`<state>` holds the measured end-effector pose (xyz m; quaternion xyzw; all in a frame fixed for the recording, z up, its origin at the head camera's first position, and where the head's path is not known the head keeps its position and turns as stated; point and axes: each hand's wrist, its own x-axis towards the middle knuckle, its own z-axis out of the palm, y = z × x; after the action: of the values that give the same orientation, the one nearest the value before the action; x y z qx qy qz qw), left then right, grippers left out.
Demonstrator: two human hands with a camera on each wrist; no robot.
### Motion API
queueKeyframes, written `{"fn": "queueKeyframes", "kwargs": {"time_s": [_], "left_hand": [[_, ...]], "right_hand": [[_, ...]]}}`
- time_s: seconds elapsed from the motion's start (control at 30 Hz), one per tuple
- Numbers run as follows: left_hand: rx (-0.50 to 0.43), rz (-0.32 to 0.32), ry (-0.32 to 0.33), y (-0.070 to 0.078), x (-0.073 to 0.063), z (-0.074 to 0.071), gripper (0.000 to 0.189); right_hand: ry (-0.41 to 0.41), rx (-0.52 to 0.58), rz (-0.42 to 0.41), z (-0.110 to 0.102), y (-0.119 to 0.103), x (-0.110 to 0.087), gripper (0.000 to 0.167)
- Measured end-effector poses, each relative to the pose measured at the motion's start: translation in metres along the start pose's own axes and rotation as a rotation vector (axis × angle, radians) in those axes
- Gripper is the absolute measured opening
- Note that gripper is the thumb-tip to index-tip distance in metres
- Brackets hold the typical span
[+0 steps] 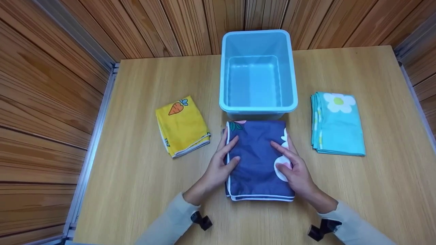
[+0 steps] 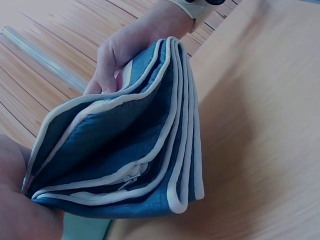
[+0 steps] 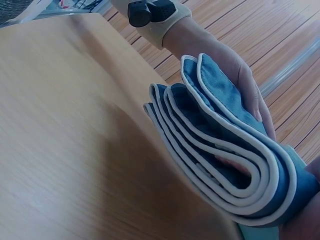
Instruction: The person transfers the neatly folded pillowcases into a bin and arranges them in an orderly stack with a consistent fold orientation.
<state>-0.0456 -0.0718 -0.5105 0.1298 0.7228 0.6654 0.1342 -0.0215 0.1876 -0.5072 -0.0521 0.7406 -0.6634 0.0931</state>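
A folded navy fabric cover (image 1: pixel 253 153) with white piping, white shapes and green leaves is held between both hands, in front of the bin. The left hand (image 1: pixel 220 166) grips its left edge, thumb on top. At the right edge, the right hand (image 1: pixel 297 170) grips it the same way, thumb over a white patch. Several stacked layers show in the right wrist view, curving round in a loop (image 3: pixel 250 185). In the left wrist view the layers gape, and a small zipper pull (image 2: pixel 132 181) shows inside. A shadow falls on the tabletop beneath the cover.
A light blue plastic bin (image 1: pixel 223 81) stands just beyond the cover. To the left lies a folded yellow cloth (image 1: pixel 182 127) with a carrot print; to the right, a folded turquoise cloth (image 1: pixel 340 131) with a white flower. Wood-panelled walls border the wooden table (image 1: pixel 129 190).
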Motion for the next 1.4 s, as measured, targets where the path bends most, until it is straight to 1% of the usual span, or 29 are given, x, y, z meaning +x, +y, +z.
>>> {"fn": "queueKeyframes", "kwargs": {"time_s": [0.23, 0.5, 0.67, 0.93, 1.17, 1.4], "left_hand": [[-0.003, 0.008, 0.005, 0.003, -0.001, -0.001, 0.060], [-0.029, 0.032, -0.008, 0.008, -0.002, -0.002, 0.059], [-0.030, 0.034, -0.004, 0.010, -0.002, -0.003, 0.059], [-0.060, 0.042, -0.007, 0.015, -0.003, -0.003, 0.060], [-0.076, 0.047, -0.011, 0.020, -0.002, -0.005, 0.060], [-0.091, 0.093, -0.020, 0.024, -0.002, -0.007, 0.059]], "right_hand": [[0.009, 0.008, -0.009, 0.000, -0.003, 0.000, 0.055], [0.001, 0.046, -0.070, 0.000, -0.006, 0.000, 0.053], [0.001, 0.046, -0.078, -0.001, -0.007, -0.001, 0.054], [-0.002, 0.046, -0.086, -0.001, -0.010, -0.002, 0.056], [0.001, 0.055, -0.117, -0.001, -0.017, -0.001, 0.051], [-0.003, 0.078, -0.165, -0.002, -0.022, -0.001, 0.050]]}}
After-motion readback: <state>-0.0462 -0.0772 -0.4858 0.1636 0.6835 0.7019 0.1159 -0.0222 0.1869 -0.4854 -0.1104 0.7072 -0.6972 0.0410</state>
